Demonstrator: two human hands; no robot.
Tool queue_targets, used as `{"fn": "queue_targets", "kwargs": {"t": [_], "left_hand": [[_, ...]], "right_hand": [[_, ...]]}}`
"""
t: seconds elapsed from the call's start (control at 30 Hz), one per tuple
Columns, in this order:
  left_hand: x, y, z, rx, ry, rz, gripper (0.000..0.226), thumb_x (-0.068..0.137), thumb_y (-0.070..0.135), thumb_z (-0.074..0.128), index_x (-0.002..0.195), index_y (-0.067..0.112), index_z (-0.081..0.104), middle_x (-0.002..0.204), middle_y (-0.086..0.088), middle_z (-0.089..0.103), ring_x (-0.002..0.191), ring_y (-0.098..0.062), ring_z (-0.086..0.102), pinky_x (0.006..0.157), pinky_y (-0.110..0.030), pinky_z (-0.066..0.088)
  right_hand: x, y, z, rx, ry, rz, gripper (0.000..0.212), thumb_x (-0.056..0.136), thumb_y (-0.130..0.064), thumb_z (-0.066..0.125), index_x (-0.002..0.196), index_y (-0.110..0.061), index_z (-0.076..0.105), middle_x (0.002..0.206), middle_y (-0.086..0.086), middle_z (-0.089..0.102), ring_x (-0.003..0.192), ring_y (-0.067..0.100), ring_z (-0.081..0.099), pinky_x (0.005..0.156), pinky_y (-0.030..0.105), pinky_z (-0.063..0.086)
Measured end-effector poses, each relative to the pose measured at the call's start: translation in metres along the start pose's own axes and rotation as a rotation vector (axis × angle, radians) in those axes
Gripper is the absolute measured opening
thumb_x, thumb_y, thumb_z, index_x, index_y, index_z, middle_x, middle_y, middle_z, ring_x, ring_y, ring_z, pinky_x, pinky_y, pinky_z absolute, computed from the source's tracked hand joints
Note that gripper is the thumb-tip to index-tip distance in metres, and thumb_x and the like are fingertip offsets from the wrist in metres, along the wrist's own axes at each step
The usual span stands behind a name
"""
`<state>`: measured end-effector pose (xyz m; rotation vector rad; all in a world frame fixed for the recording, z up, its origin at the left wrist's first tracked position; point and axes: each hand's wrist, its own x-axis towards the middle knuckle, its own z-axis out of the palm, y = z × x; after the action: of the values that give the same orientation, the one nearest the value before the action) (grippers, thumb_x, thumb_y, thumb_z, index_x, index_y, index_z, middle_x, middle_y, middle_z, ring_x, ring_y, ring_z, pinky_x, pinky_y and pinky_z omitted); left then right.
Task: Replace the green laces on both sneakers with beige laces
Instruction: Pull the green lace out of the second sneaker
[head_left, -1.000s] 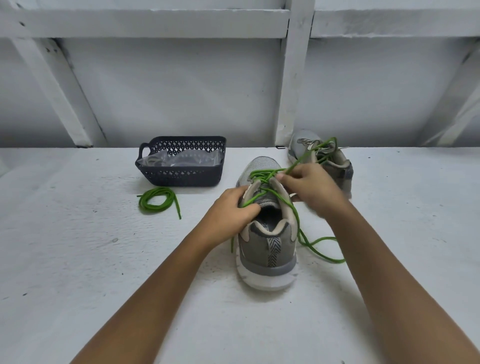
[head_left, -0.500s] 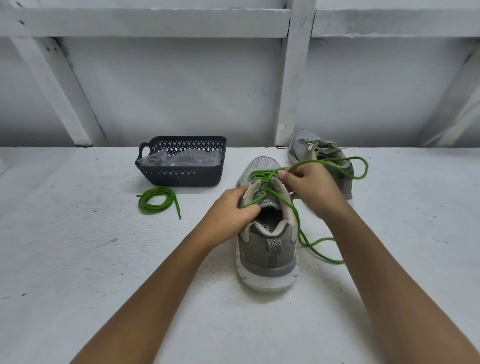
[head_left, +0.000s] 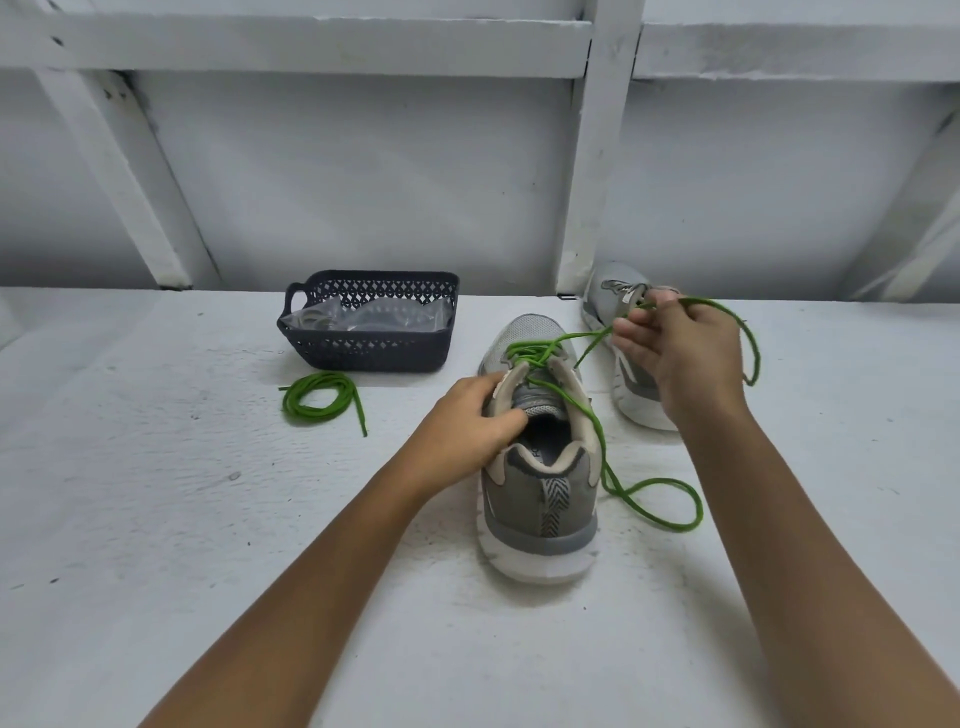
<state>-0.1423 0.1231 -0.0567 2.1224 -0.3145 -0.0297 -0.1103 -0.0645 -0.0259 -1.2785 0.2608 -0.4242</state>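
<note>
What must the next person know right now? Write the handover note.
Left hand grips the near sneaker at its collar.
Right hand pinches the green lace, drawn partly out; lower eyelets still threaded.
A second green lace lies coiled by the basket; the far sneaker shows no green.
Left: finish unlacing, then thread beige laces, probably in the basket's bags.

The white table (head_left: 156, 519) carries a dark basket (head_left: 363, 349), a coiled green lace (head_left: 289, 402), a near sneaker (head_left: 540, 501) and a far sneaker (head_left: 605, 296).

Soft even light, wide-angle edge distortion
</note>
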Motion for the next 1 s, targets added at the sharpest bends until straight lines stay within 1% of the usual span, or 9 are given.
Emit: {"fn": "queue_targets", "kwargs": {"t": [0.07, 0.2, 0.33, 0.43, 0.53, 0.63, 0.77, 0.87, 1.0], "left_hand": [[0.000, 0.000, 0.000, 0.009, -0.001, -0.005, 0.032, 0.088, 0.016, 0.054, 0.119, 0.021, 0.060, 0.107, 0.006, 0.055, 0.098, -0.007, 0.051, 0.069, 0.000, 0.034], [0.001, -0.003, 0.000, 0.009, -0.012, -0.009, 0.036, 0.088, 0.019, 0.054, 0.124, 0.026, 0.057, 0.119, 0.003, 0.054, 0.106, -0.008, 0.049, 0.077, -0.013, 0.038], [0.005, -0.011, 0.001, 0.054, 0.000, -0.021, 0.047, 0.086, 0.036, 0.059, 0.131, 0.026, 0.052, 0.131, 0.002, 0.051, 0.119, -0.009, 0.047, 0.091, -0.021, 0.033], [0.008, -0.015, 0.003, 0.073, 0.070, 0.022, 0.049, 0.088, 0.043, 0.059, 0.132, 0.021, 0.052, 0.132, 0.004, 0.050, 0.122, -0.007, 0.046, 0.098, -0.020, 0.032], [0.008, -0.017, 0.004, 0.026, 0.108, 0.093, 0.047, 0.090, 0.044, 0.052, 0.131, 0.021, 0.056, 0.131, 0.006, 0.051, 0.121, -0.002, 0.045, 0.099, -0.017, 0.032], [0.009, -0.019, 0.006, -0.024, 0.163, 0.146, 0.039, 0.093, 0.039, 0.049, 0.123, 0.019, 0.063, 0.123, 0.006, 0.057, 0.114, 0.001, 0.049, 0.097, -0.014, 0.036], [0.012, -0.017, 0.007, -0.076, 0.188, 0.146, 0.032, 0.097, 0.033, 0.043, 0.112, 0.019, 0.068, 0.111, 0.005, 0.061, 0.106, -0.001, 0.053, 0.089, -0.003, 0.035], [0.018, -0.015, 0.006, -0.177, 0.192, 0.080, 0.026, 0.099, 0.023, 0.044, 0.104, 0.017, 0.068, 0.103, 0.004, 0.064, 0.099, -0.006, 0.057, 0.089, -0.013, 0.041], [0.036, -0.008, -0.001, -0.276, 0.089, -0.055, 0.012, 0.093, 0.015, 0.057, 0.088, 0.017, 0.068, 0.083, 0.002, 0.065, 0.084, -0.014, 0.058, 0.087, -0.036, 0.048]], "right_hand": [[-0.001, 0.001, -0.001, -0.131, -0.086, 0.056, 0.019, 0.100, -0.014, 0.044, 0.089, -0.005, 0.057, 0.084, 0.011, 0.062, 0.075, 0.020, 0.066, 0.071, 0.034, 0.058], [-0.016, -0.002, -0.010, -0.722, -0.336, 0.157, 0.024, 0.099, -0.014, 0.046, 0.093, 0.003, 0.061, 0.071, 0.014, 0.067, 0.063, 0.025, 0.067, 0.060, 0.035, 0.059], [-0.038, 0.002, -0.015, -1.028, -0.391, -0.055, 0.032, 0.094, -0.025, 0.055, 0.077, -0.001, 0.067, 0.060, 0.009, 0.067, 0.058, 0.023, 0.067, 0.061, 0.035, 0.059], [-0.048, 0.007, -0.015, -0.955, -0.342, -0.216, 0.025, 0.091, -0.035, 0.056, 0.077, -0.015, 0.063, 0.071, -0.002, 0.066, 0.070, 0.013, 0.064, 0.073, 0.035, 0.055], [-0.055, 0.017, -0.011, -0.786, -0.343, -0.261, 0.017, 0.091, -0.038, 0.055, 0.100, -0.025, 0.062, 0.097, -0.010, 0.064, 0.089, -0.002, 0.058, 0.075, 0.013, 0.044], [-0.053, 0.033, -0.006, -0.709, -0.320, -0.251, 0.030, 0.093, -0.033, 0.055, 0.119, -0.019, 0.061, 0.114, -0.002, 0.063, 0.106, 0.009, 0.057, 0.090, 0.024, 0.044], [-0.050, 0.041, -0.001, -0.597, -0.285, -0.204, 0.024, 0.092, -0.030, 0.056, 0.112, -0.017, 0.064, 0.108, -0.003, 0.066, 0.103, 0.010, 0.059, 0.093, 0.030, 0.047], [-0.051, 0.043, 0.000, -0.548, -0.287, -0.188, 0.017, 0.093, -0.026, 0.055, 0.107, -0.022, 0.063, 0.104, -0.005, 0.065, 0.100, 0.008, 0.059, 0.086, 0.024, 0.047], [-0.051, 0.046, 0.000, -0.497, -0.267, -0.162, 0.017, 0.092, -0.029, 0.057, 0.106, -0.021, 0.064, 0.102, -0.008, 0.065, 0.098, 0.005, 0.059, 0.087, 0.026, 0.048]]}}
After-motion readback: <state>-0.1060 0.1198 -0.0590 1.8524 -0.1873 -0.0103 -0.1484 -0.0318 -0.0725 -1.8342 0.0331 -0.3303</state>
